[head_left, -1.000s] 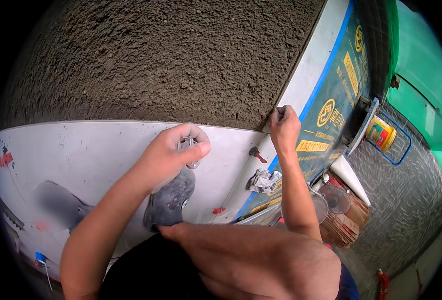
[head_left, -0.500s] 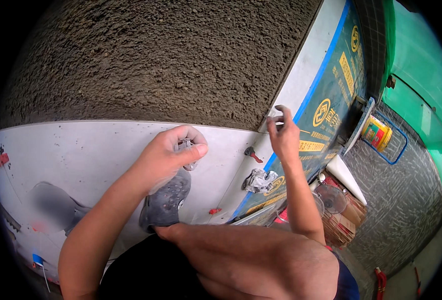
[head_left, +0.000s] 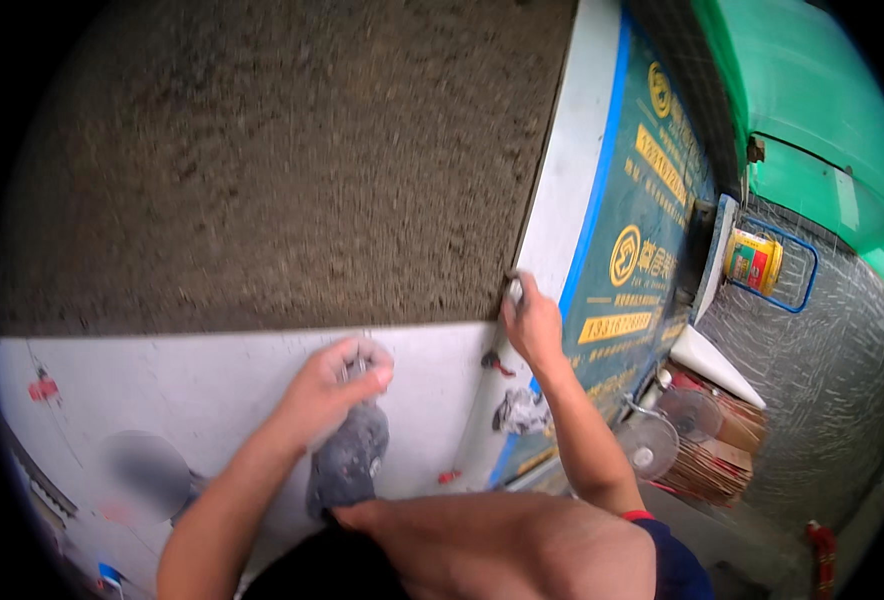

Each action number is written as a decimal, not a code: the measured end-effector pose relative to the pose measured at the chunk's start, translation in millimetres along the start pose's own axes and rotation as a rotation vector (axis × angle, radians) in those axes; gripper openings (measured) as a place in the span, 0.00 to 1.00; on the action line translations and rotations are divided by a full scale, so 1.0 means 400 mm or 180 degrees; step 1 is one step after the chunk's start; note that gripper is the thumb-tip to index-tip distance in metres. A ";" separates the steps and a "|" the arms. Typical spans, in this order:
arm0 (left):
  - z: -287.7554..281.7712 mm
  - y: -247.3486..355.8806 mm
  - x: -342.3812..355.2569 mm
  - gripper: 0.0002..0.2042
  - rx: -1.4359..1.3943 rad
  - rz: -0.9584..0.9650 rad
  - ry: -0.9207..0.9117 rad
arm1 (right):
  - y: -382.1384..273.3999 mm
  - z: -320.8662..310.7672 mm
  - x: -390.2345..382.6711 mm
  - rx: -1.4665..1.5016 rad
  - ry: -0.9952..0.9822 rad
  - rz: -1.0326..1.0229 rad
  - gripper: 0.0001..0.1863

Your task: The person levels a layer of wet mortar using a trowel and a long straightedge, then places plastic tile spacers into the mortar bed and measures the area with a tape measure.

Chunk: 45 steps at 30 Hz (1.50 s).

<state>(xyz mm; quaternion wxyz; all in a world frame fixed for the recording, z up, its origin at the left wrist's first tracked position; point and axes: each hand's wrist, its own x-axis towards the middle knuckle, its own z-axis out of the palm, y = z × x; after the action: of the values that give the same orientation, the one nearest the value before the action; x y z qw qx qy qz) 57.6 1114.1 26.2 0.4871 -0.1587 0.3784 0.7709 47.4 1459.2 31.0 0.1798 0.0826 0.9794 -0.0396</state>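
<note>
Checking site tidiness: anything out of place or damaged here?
One thing: a crumpled grey-white wad lies where the pale strip meets the teal sheet, closer to the person than the right hand. It looks like stray litter on otherwise flat surfaces. No obvious damage, though blur hides fine detail.

Clear bits in left hand — half hidden, blurred; mortar — smeared, cut off at top; left forearm cut off below.
</note>
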 end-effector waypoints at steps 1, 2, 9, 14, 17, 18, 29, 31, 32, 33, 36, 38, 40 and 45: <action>-0.004 0.001 0.004 0.08 -0.0033 -0.0049 -0.0005 | -0.012 -0.033 -0.003 0.0165 -0.0194 0.0046 0.19; -0.004 -0.009 0.008 0.09 -0.0183 -0.0023 -0.0011 | -0.042 -0.068 -0.009 0.0262 -0.0235 0.0104 0.20; 0.094 -0.066 0.066 0.09 -0.1036 0.0032 0.0137 | -0.294 -0.116 -0.144 0.2783 -0.1281 -0.0690 0.23; 0.097 -0.055 0.061 0.06 -0.2102 0.0037 0.0199 | -0.297 -0.061 -0.160 0.2837 -0.1232 -0.0460 0.21; 0.091 -0.049 0.068 0.06 -0.2336 0.0102 0.0113 | -0.300 -0.065 -0.145 0.3442 -0.1462 -0.0071 0.19; 0.092 -0.041 0.076 0.06 -0.2362 0.0135 0.0081 | -0.301 -0.071 -0.135 0.3677 -0.1541 0.0097 0.19; 0.093 0.061 0.106 0.04 -0.3055 0.0478 0.0080 | -0.305 -0.135 0.001 0.4655 -0.1414 0.0828 0.15; 0.085 0.074 0.102 0.04 -0.2999 0.0438 0.0115 | -0.317 -0.180 0.066 0.4418 -0.1026 0.0979 0.15; 0.078 0.076 0.095 0.04 -0.2905 0.0356 0.0112 | -0.300 -0.199 0.118 0.4040 -0.0782 0.0820 0.16; 0.074 0.076 0.087 0.04 -0.2811 0.0268 0.0102 | -0.273 -0.219 0.178 0.3660 -0.0537 0.0661 0.16; 0.059 0.067 0.070 0.03 -0.2541 0.0169 -0.0077 | -0.170 -0.260 0.371 0.3155 0.0177 0.0473 0.19; 0.046 0.057 0.070 0.03 -0.2401 0.0223 -0.0118 | -0.134 -0.302 0.449 0.2955 0.0273 0.0366 0.19; 0.041 0.051 0.073 0.04 -0.2305 0.0267 -0.0011 | -0.179 -0.330 0.466 0.2827 0.0061 0.0147 0.17; 0.044 0.080 0.098 0.07 -0.1977 0.0412 0.0483 | -0.357 -0.302 0.311 0.2950 -0.1899 0.0051 0.17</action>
<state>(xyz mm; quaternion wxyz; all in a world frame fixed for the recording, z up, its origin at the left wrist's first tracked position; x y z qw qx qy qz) 13.1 1144.3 27.6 0.3358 -0.3323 0.1698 0.8649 -134.3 1350.2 106.0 0.3946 0.1458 0.7654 -0.4870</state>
